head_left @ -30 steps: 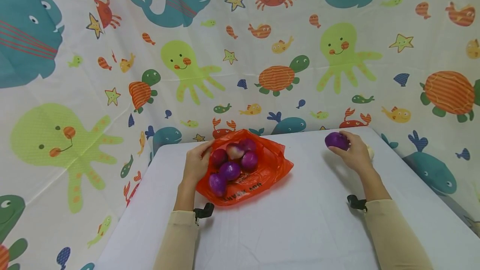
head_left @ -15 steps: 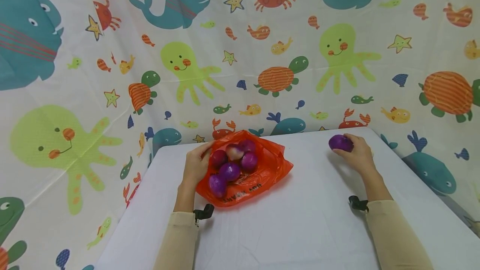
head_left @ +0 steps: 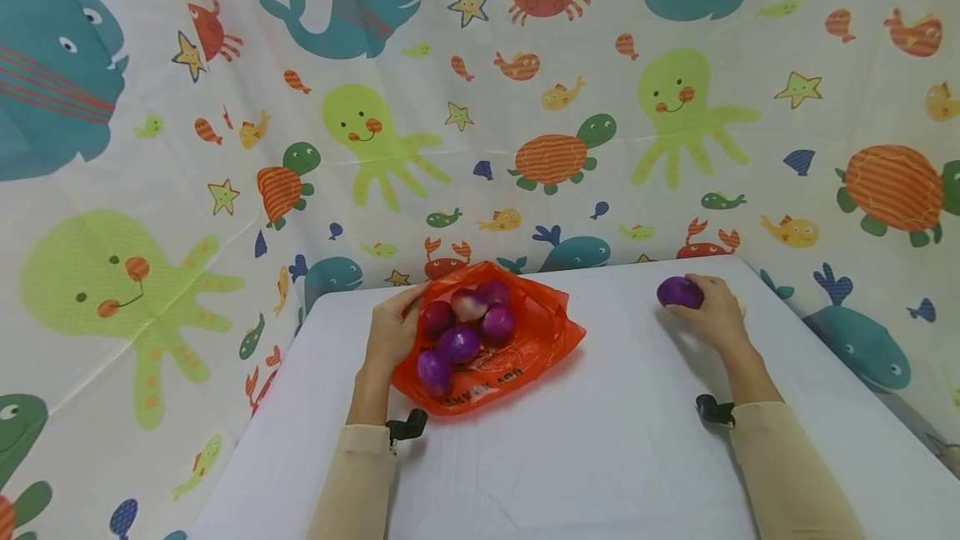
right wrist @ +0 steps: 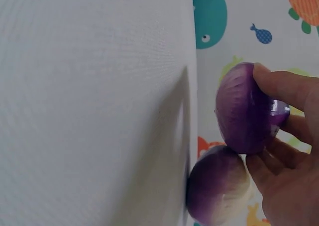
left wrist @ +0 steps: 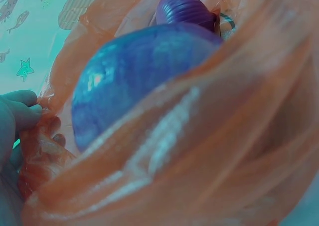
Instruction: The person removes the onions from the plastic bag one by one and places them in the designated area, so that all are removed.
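Over the flat white table (head_left: pixel 570 457): round, shiny purple onion (head_left: pixel 675 292) held

A light, firm pinch seems best (the skin looks slippery). The purple onion is gripped by the right hand (head_left: pixel 712 311), between thumb and fingertips, near a round purple-and-white onion (right wrist: pixel 218 186). A thin red plastic bag (head_left: pixel 542 327) is pinched at its edge by the left hand (head_left: pixel 393 330).

Purple onion (head_left: pixel 679 292) held up; red bag (head_left: pixel 540 327) holding onions (head_left: pixel 459 344)

The thin plastic bag (head_left: pixel 542 330) is gleaming in glossy creases, the smooth onions (head_left: pixel 459 343) are shining, and the tablecloth (head_left: pixel 570 457) is looking matt.
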A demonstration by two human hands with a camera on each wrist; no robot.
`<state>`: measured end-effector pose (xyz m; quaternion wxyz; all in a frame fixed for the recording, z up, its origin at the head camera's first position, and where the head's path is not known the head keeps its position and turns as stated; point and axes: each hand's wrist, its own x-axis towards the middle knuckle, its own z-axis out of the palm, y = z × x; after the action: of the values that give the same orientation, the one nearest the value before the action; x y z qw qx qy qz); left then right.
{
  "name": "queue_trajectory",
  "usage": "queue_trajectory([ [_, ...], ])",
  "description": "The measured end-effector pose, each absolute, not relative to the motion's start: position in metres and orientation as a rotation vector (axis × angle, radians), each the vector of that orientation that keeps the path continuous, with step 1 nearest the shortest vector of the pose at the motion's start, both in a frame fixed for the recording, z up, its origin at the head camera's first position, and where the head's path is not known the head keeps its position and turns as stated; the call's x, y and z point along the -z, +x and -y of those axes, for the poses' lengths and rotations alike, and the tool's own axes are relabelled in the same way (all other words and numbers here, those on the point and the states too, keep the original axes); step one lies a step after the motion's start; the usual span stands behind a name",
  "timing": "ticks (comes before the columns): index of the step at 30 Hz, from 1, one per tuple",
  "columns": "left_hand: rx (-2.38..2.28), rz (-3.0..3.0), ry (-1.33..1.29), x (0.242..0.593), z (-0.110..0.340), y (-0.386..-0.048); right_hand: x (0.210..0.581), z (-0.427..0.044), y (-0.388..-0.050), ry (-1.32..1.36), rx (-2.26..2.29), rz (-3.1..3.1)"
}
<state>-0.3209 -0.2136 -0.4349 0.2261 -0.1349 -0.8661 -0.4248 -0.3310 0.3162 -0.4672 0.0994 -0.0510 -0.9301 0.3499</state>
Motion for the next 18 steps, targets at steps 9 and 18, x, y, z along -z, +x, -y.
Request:
queue_trajectory([
  [9, 1.164, 2.408, -0.349, 0.4339, 0.2145, -0.3195, 0.4677, -0.3155, -0.3285, -0.119, -1.021, 2.788],
  [18, 1.17, 2.408, -0.349, 0.4331, 0.2145, -0.3194, 0.4694, -0.3155, -0.3288, -0.112, -1.037, 2.814],
])
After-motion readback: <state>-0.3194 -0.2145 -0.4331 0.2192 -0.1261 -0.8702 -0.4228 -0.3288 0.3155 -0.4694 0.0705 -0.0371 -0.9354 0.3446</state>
